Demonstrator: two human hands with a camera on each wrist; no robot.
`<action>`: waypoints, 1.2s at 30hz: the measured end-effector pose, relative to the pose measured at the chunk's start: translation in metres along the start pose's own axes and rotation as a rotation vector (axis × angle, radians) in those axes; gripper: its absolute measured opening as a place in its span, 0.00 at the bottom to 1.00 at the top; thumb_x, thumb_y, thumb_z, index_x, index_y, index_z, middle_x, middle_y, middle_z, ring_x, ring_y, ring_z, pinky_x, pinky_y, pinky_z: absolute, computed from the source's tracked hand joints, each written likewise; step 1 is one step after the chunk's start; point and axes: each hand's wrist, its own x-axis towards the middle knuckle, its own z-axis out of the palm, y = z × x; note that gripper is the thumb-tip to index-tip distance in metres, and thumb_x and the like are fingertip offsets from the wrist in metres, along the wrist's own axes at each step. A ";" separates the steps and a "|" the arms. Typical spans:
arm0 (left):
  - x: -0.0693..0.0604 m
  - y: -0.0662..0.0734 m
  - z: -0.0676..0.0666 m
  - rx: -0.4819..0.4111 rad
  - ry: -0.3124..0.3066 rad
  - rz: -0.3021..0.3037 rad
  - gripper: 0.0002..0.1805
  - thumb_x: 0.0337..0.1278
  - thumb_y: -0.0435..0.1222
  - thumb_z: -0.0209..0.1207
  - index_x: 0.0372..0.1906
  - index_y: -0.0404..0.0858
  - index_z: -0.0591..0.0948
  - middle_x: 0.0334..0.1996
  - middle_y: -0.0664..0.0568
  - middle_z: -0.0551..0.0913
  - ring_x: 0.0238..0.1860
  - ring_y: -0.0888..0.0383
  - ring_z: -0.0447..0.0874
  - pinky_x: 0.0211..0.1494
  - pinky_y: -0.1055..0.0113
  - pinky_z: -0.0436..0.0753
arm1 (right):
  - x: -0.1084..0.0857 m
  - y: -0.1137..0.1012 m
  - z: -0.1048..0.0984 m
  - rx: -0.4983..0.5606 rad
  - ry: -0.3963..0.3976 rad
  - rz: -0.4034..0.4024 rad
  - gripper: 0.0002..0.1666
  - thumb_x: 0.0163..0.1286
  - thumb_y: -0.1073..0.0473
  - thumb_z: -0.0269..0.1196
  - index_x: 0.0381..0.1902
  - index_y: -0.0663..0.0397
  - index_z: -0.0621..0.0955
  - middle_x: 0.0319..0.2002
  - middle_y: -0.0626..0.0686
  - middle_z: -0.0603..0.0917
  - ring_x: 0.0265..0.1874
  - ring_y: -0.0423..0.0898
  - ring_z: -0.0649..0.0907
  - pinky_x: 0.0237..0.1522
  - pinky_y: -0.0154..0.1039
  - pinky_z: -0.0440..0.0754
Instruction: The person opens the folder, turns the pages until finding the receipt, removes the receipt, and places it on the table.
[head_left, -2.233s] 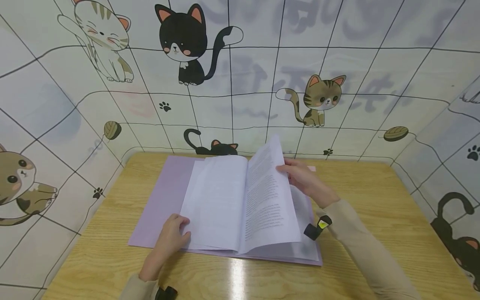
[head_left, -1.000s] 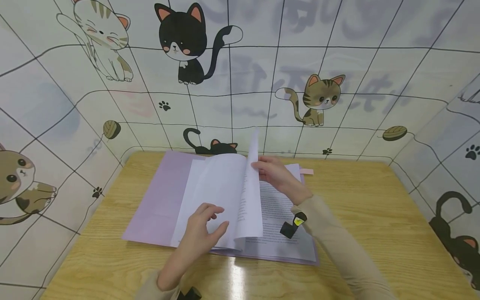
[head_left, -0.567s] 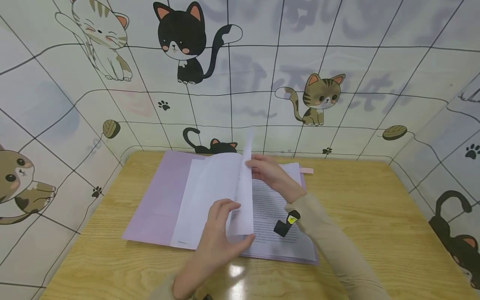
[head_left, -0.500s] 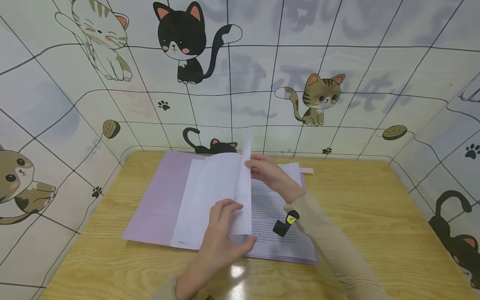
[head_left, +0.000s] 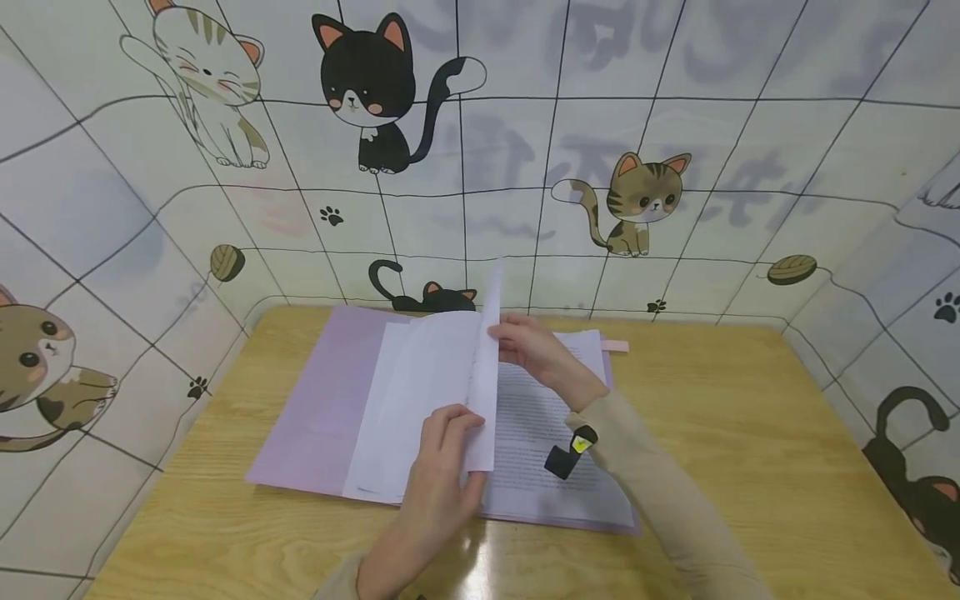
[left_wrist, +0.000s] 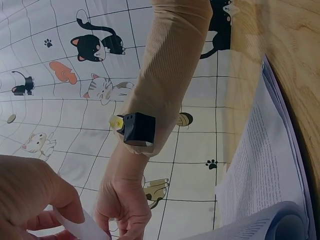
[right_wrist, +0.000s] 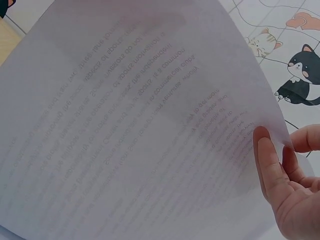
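A purple folder [head_left: 307, 417] lies open on the table with printed sheets in it. One raised page [head_left: 486, 375] stands nearly upright at the middle. My right hand [head_left: 543, 358] pinches the page's edge, thumb on one side and fingers behind, as the right wrist view also shows at the hand [right_wrist: 290, 175]. Lower down, my left hand [head_left: 442, 467] pinches the same page near its bottom corner; the left wrist view shows this left hand [left_wrist: 40, 200] with the paper between thumb and fingers. White sheets [head_left: 420, 375] lie to the left, and a printed sheet [head_left: 532, 450] lies to the right.
The wooden table [head_left: 720, 417] extends around the folder. A pink tab [head_left: 615, 346] sticks out at the folder's upper right. Behind and at both sides stands a white gridded backdrop [head_left: 502, 150] with cartoon cats.
My left hand has moved right and up from the left sheets to the raised page, its thumb closing onto it. My right hand has brought the page leftward, toward upright.
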 end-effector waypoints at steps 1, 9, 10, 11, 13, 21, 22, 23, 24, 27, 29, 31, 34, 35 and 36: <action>0.000 -0.001 0.000 0.009 0.007 0.005 0.33 0.14 0.12 0.61 0.43 0.28 0.73 0.44 0.41 0.69 0.48 0.48 0.72 0.42 0.66 0.82 | 0.000 0.000 -0.001 0.002 -0.003 -0.002 0.20 0.67 0.67 0.53 0.55 0.72 0.70 0.53 0.67 0.75 0.35 0.40 0.83 0.40 0.33 0.81; 0.001 -0.009 -0.004 0.010 0.024 -0.047 0.37 0.07 0.05 0.51 0.42 0.28 0.72 0.41 0.43 0.70 0.34 0.54 0.77 0.34 0.71 0.82 | -0.003 -0.001 -0.004 0.037 -0.068 -0.031 0.21 0.66 0.66 0.54 0.55 0.72 0.70 0.44 0.58 0.81 0.34 0.40 0.83 0.41 0.34 0.82; 0.001 -0.011 -0.005 0.010 0.023 -0.053 0.38 0.06 0.05 0.49 0.42 0.28 0.71 0.41 0.44 0.70 0.34 0.54 0.78 0.33 0.71 0.82 | -0.003 -0.001 -0.005 0.048 -0.074 -0.027 0.20 0.66 0.66 0.54 0.54 0.71 0.70 0.43 0.57 0.81 0.34 0.41 0.83 0.40 0.35 0.82; 0.001 -0.013 -0.006 0.008 0.022 -0.060 0.38 0.06 0.05 0.48 0.41 0.28 0.71 0.41 0.44 0.70 0.33 0.54 0.77 0.32 0.71 0.81 | -0.003 -0.002 -0.005 0.057 -0.081 -0.024 0.18 0.66 0.66 0.55 0.52 0.70 0.71 0.41 0.56 0.82 0.34 0.41 0.83 0.40 0.34 0.82; 0.000 -0.017 -0.008 0.013 0.025 -0.069 0.38 0.05 0.05 0.47 0.41 0.28 0.71 0.40 0.44 0.70 0.31 0.55 0.76 0.30 0.70 0.81 | -0.003 -0.002 -0.006 0.077 -0.097 -0.023 0.14 0.66 0.67 0.54 0.48 0.67 0.72 0.37 0.54 0.83 0.33 0.41 0.84 0.39 0.34 0.82; -0.006 -0.038 -0.018 0.041 0.042 -0.122 0.37 0.08 0.06 0.50 0.41 0.29 0.71 0.37 0.43 0.71 0.28 0.56 0.73 0.26 0.69 0.78 | -0.004 0.001 -0.013 0.081 -0.115 -0.031 0.07 0.68 0.68 0.54 0.43 0.63 0.72 0.32 0.51 0.84 0.33 0.43 0.85 0.41 0.34 0.82; -0.007 -0.041 -0.020 0.047 0.040 -0.129 0.37 0.08 0.06 0.52 0.41 0.29 0.71 0.37 0.43 0.71 0.28 0.56 0.72 0.26 0.69 0.78 | -0.004 0.002 -0.014 0.073 -0.113 -0.032 0.06 0.68 0.68 0.53 0.42 0.62 0.73 0.32 0.51 0.84 0.33 0.43 0.85 0.41 0.34 0.82; -0.008 -0.044 -0.021 0.054 0.039 -0.134 0.36 0.09 0.06 0.53 0.41 0.29 0.71 0.37 0.43 0.71 0.28 0.57 0.72 0.26 0.69 0.77 | -0.005 0.002 -0.016 0.069 -0.110 -0.033 0.05 0.68 0.68 0.53 0.42 0.61 0.73 0.32 0.51 0.84 0.33 0.43 0.85 0.42 0.35 0.81; -0.010 -0.047 -0.023 0.060 0.037 -0.140 0.36 0.10 0.06 0.55 0.41 0.28 0.71 0.36 0.43 0.71 0.28 0.57 0.72 0.26 0.69 0.77 | -0.005 0.003 -0.017 0.062 -0.106 -0.033 0.05 0.68 0.68 0.53 0.41 0.61 0.73 0.32 0.51 0.84 0.33 0.43 0.85 0.42 0.35 0.81; -0.013 -0.056 -0.027 0.066 0.034 -0.150 0.34 0.13 0.06 0.57 0.41 0.27 0.71 0.36 0.42 0.71 0.29 0.57 0.71 0.27 0.68 0.77 | -0.005 0.005 -0.023 0.055 -0.091 -0.027 0.04 0.68 0.68 0.52 0.40 0.60 0.73 0.32 0.51 0.83 0.34 0.43 0.84 0.43 0.34 0.81; -0.016 -0.062 -0.029 0.062 0.033 -0.154 0.33 0.15 0.07 0.57 0.42 0.27 0.71 0.36 0.42 0.72 0.29 0.56 0.70 0.28 0.68 0.77 | -0.005 0.007 -0.027 0.053 -0.079 -0.022 0.04 0.68 0.68 0.52 0.41 0.60 0.73 0.33 0.51 0.83 0.34 0.43 0.84 0.42 0.34 0.81; -0.018 -0.067 -0.031 0.058 0.034 -0.152 0.33 0.17 0.07 0.56 0.43 0.26 0.72 0.36 0.42 0.72 0.29 0.56 0.70 0.27 0.69 0.77 | -0.005 0.009 -0.032 0.051 -0.070 -0.020 0.05 0.68 0.68 0.53 0.41 0.61 0.73 0.32 0.51 0.83 0.34 0.43 0.84 0.42 0.34 0.81; -0.022 -0.074 -0.033 0.058 0.027 -0.141 0.33 0.22 0.08 0.55 0.47 0.25 0.72 0.35 0.41 0.71 0.28 0.57 0.68 0.26 0.70 0.75 | -0.006 0.011 -0.039 0.056 -0.059 -0.019 0.04 0.68 0.68 0.53 0.41 0.60 0.73 0.32 0.51 0.83 0.34 0.43 0.84 0.42 0.34 0.81; -0.023 -0.076 -0.034 0.062 0.028 -0.137 0.33 0.23 0.08 0.54 0.48 0.25 0.72 0.34 0.42 0.71 0.28 0.58 0.68 0.25 0.71 0.74 | -0.006 0.012 -0.041 0.056 -0.053 -0.018 0.06 0.68 0.68 0.53 0.42 0.61 0.73 0.33 0.52 0.83 0.34 0.43 0.84 0.42 0.34 0.81; -0.025 -0.078 -0.034 0.066 0.030 -0.134 0.34 0.23 0.09 0.53 0.50 0.25 0.72 0.34 0.42 0.71 0.27 0.59 0.67 0.24 0.71 0.73 | -0.006 0.013 -0.043 0.059 -0.045 -0.014 0.07 0.68 0.68 0.53 0.44 0.63 0.72 0.33 0.52 0.83 0.34 0.43 0.84 0.42 0.34 0.81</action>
